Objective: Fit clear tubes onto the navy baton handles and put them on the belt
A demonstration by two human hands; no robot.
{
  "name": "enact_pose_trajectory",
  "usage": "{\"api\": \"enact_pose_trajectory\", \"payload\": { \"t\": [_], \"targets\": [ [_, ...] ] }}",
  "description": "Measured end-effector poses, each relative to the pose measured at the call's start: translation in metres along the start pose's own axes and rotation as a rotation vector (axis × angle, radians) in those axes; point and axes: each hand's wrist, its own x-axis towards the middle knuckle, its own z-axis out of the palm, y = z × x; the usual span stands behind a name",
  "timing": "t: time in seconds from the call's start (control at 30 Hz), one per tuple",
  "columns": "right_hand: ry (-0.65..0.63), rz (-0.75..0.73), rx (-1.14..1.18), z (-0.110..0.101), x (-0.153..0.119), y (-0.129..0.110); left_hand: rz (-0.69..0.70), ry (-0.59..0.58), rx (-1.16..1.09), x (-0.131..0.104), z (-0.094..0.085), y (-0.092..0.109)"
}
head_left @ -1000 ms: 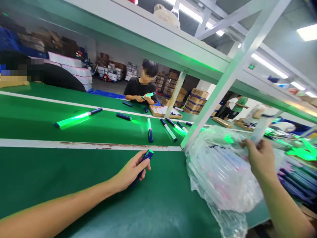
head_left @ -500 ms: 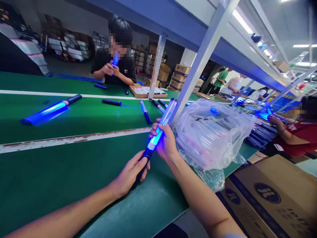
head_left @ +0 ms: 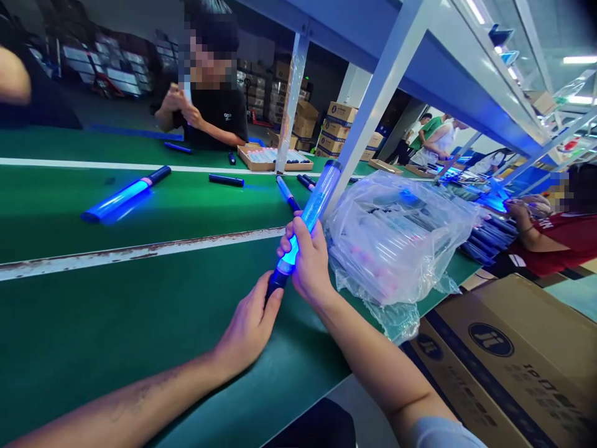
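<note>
A light stick with a clear tube, glowing blue, and a black handle slants up and away in front of me. My left hand is closed round the black handle at its lower end. Higher up, my right hand wraps its fingers round the lower part of the glowing tube. Just right of my right hand lies a clear plastic bag full of clear tubes. Another lit light stick lies at the left on the green belt.
Beyond the belt, a person in black works near a cardboard tray of sticks. A metal post rises behind the bag. Cartons stand lower right; a person in red is at the right.
The loose sticks and black handle on the far belt have shifted right in view. My left hand has turned, its fingers now hidden behind the handle. An arm has appeared at the upper left.
</note>
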Motion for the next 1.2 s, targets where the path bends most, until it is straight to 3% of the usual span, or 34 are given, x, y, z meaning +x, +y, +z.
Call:
{"api": "enact_pose_trajectory", "payload": {
  "t": [0.13,0.43,0.6,0.73,0.87,0.97,1.03,1.2],
  "targets": [
    [0.054,-0.056,-0.044,0.007,-0.006,-0.002,0.070,0.077,0.223,0.002,0.001,0.002],
    [0.164,-0.146,-0.162,0.012,-0.017,0.008,0.077,0.092,0.267,0.004,0.001,0.003],
    [-0.066,-0.118,-0.167,0.012,-0.004,-0.013,0.094,0.070,0.046,0.000,-0.003,-0.013],
    [-0.188,-0.335,-0.136,0.020,0.022,-0.063,0.111,-0.058,-0.072,-0.002,-0.009,-0.023],
    [-0.340,-0.428,-0.124,0.039,0.027,-0.094,0.267,-0.176,-0.175,0.009,-0.021,0.001],
    [-0.397,-0.418,-0.144,0.050,0.017,-0.093,0.431,-0.199,-0.215,0.024,-0.026,0.033],
    [-0.354,-0.422,-0.155,0.055,0.010,-0.090,0.460,-0.179,-0.182,0.031,-0.025,0.047],
    [-0.300,-0.425,-0.141,0.059,0.001,-0.088,0.486,-0.058,-0.085,0.029,-0.014,0.047]
  ]
}}
